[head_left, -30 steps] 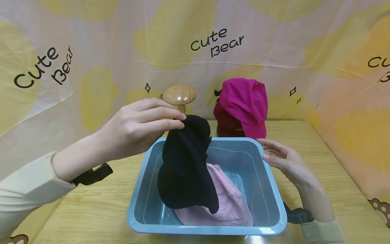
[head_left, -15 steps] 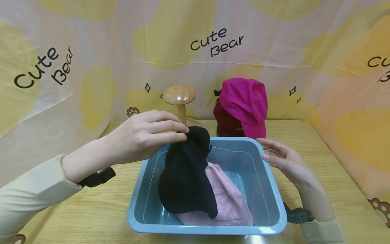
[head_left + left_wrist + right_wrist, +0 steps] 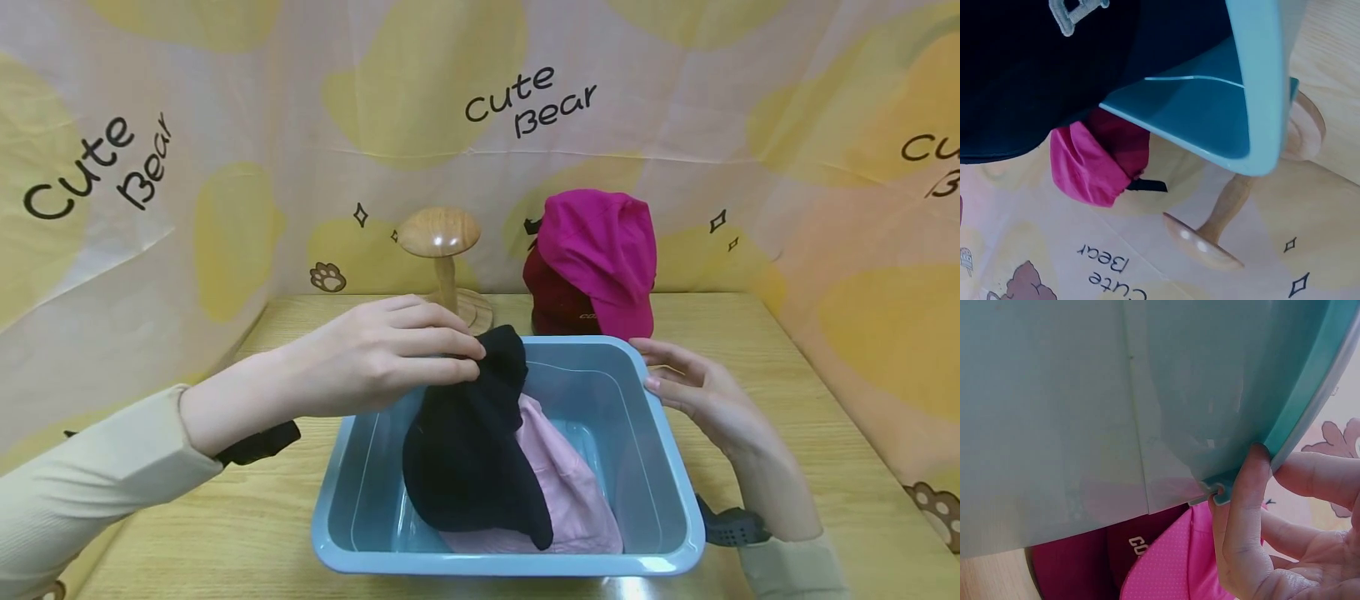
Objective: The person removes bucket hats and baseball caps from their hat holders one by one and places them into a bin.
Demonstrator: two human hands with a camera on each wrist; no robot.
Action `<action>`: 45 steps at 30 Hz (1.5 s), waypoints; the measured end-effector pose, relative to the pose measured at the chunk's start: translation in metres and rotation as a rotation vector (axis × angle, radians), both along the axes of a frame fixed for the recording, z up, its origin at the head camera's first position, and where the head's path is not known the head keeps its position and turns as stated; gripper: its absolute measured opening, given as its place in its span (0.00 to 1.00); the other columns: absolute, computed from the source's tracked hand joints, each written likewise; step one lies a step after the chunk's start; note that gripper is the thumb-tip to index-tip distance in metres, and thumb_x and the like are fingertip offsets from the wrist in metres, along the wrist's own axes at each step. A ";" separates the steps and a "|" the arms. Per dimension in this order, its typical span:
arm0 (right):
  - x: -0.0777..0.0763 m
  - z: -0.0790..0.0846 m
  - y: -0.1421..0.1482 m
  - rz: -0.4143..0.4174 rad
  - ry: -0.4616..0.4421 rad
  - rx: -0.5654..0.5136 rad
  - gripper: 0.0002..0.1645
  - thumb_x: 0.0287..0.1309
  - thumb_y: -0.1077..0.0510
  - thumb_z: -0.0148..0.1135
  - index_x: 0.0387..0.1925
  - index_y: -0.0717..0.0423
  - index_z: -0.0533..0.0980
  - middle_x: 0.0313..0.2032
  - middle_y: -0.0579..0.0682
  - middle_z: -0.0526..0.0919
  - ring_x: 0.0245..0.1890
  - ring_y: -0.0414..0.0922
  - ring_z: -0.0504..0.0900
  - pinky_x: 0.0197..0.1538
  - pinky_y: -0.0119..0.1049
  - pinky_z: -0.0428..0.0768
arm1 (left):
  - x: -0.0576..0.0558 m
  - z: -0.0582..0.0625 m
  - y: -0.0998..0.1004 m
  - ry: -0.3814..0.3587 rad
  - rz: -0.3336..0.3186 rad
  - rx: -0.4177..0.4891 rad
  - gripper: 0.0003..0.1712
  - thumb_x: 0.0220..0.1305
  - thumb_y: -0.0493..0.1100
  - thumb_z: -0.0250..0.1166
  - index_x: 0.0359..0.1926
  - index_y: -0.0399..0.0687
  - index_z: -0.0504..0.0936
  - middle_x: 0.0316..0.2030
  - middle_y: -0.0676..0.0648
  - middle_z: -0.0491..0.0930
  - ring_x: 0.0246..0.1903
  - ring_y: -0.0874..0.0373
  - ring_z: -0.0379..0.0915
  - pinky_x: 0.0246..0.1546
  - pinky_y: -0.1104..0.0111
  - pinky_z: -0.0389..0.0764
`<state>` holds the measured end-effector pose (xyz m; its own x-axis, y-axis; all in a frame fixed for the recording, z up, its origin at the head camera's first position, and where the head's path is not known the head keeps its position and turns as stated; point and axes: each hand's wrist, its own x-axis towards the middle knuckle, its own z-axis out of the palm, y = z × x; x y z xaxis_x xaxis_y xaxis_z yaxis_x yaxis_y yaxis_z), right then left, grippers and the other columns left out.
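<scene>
In the head view my left hand [image 3: 390, 354] pinches the crown end of a black cap [image 3: 472, 467] over the left half of a blue plastic basin [image 3: 510, 564]. The cap hangs down inside, covering part of a pink cap [image 3: 570, 500] that lies on the basin floor. A grey embroidered letter shows on the black cap [image 3: 1116, 56] in the left wrist view, where the hand itself is out of sight. My right hand [image 3: 708, 400] holds the basin's right back corner. Seen from the right wrist, finger and thumb of that right hand [image 3: 1260, 544] grip the rim.
Behind the basin stands a wooden mushroom-shaped hat stand [image 3: 441, 233] on a round base. To its right, a magenta cap [image 3: 600, 250] sits over a dark red cap [image 3: 558, 292]. A printed cloth [image 3: 420, 108] backs the wooden table [image 3: 757, 358].
My left hand has moved down and to the right, lowering the black cap further into the basin. More of the hat stand shows now. The right hand stays at the rim.
</scene>
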<state>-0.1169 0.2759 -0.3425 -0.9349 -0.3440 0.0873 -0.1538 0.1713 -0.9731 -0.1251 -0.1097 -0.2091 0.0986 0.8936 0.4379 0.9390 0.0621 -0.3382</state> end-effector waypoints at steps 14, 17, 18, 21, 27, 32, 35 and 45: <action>-0.001 0.002 -0.001 -0.003 0.009 0.022 0.29 0.65 0.62 0.54 0.67 0.55 0.64 0.51 0.46 0.78 0.47 0.39 0.84 0.50 0.30 0.78 | 0.016 -0.014 0.024 0.023 -0.096 -0.099 0.14 0.56 0.33 0.66 0.44 0.49 0.82 0.46 0.52 0.83 0.49 0.58 0.77 0.55 0.69 0.77; -0.002 0.003 -0.001 0.003 0.016 0.009 0.28 0.65 0.63 0.54 0.67 0.56 0.65 0.50 0.47 0.78 0.47 0.39 0.84 0.50 0.30 0.79 | 0.018 -0.015 0.029 0.031 -0.099 -0.124 0.13 0.58 0.34 0.65 0.45 0.50 0.82 0.47 0.53 0.83 0.49 0.59 0.77 0.55 0.71 0.76; -0.002 0.003 -0.001 0.005 0.016 0.006 0.28 0.65 0.63 0.54 0.67 0.56 0.65 0.49 0.47 0.78 0.47 0.39 0.84 0.50 0.30 0.79 | 0.019 -0.015 0.031 0.028 -0.100 -0.137 0.14 0.59 0.34 0.65 0.46 0.50 0.81 0.47 0.53 0.83 0.50 0.59 0.76 0.55 0.71 0.76; -0.002 0.003 0.000 0.006 0.024 0.004 0.28 0.65 0.64 0.53 0.66 0.57 0.65 0.49 0.47 0.78 0.46 0.39 0.84 0.50 0.30 0.79 | 0.019 -0.016 0.038 0.012 -0.102 -0.184 0.16 0.59 0.33 0.62 0.48 0.49 0.80 0.49 0.52 0.82 0.51 0.59 0.75 0.56 0.72 0.76; -0.001 0.003 0.000 0.000 0.028 0.036 0.28 0.65 0.62 0.54 0.67 0.56 0.65 0.50 0.47 0.78 0.47 0.40 0.84 0.51 0.32 0.78 | 0.015 -0.019 0.058 -0.049 -0.084 -0.279 0.21 0.59 0.31 0.59 0.52 0.53 0.78 0.51 0.54 0.79 0.53 0.59 0.73 0.56 0.73 0.75; -0.001 0.002 0.000 -0.001 0.015 0.048 0.29 0.66 0.61 0.53 0.67 0.55 0.64 0.51 0.46 0.78 0.48 0.40 0.84 0.51 0.34 0.77 | 0.012 -0.022 0.073 -0.093 -0.087 -0.353 0.22 0.59 0.31 0.55 0.52 0.55 0.78 0.51 0.55 0.79 0.53 0.61 0.72 0.53 0.75 0.75; -0.001 0.002 0.000 -0.002 0.009 0.046 0.29 0.66 0.61 0.53 0.67 0.54 0.64 0.51 0.46 0.78 0.48 0.40 0.84 0.51 0.34 0.77 | 0.011 -0.024 0.082 -0.119 -0.098 -0.397 0.22 0.62 0.31 0.52 0.52 0.55 0.78 0.51 0.56 0.79 0.52 0.62 0.71 0.49 0.77 0.76; 0.000 0.002 0.001 -0.005 0.011 0.055 0.29 0.66 0.61 0.53 0.67 0.54 0.64 0.52 0.46 0.78 0.48 0.41 0.84 0.51 0.36 0.77 | 0.009 -0.031 0.107 -0.187 -0.106 -0.550 0.20 0.67 0.34 0.51 0.53 0.57 0.78 0.50 0.57 0.78 0.51 0.63 0.70 0.39 0.79 0.77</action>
